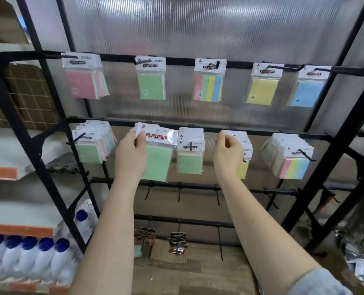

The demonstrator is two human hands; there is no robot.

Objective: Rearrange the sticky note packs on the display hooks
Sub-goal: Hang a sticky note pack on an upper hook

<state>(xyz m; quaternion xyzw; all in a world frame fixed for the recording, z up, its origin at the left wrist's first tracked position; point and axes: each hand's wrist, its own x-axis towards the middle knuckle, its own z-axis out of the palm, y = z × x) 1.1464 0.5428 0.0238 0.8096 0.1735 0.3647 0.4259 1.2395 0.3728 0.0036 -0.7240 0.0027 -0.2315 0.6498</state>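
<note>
I have both hands up at the middle bar of the black rack (49,116). My left hand (131,154) grips a bunch of green packs (156,160) by their white header cards, thumb curled over the front card, the notes hanging down to the right of my palm; I cannot tell whether the bunch sits on a hook. Just right of it another green stack (190,158) hangs on its hook. My right hand (228,155) has its fingers curled and pinches the header cards of a yellow stack (241,145), which my hand mostly hides. Far right on that bar hangs a rainbow stack (289,160), and far left a mixed stack (91,145) with green in front. On the top bar, left to right, hang a pink pack (83,84), a green one (151,86), a striped one (208,87), a yellow one (261,90) and a blue one (307,93). White bottles (28,256) with blue caps stand at lower left.
</note>
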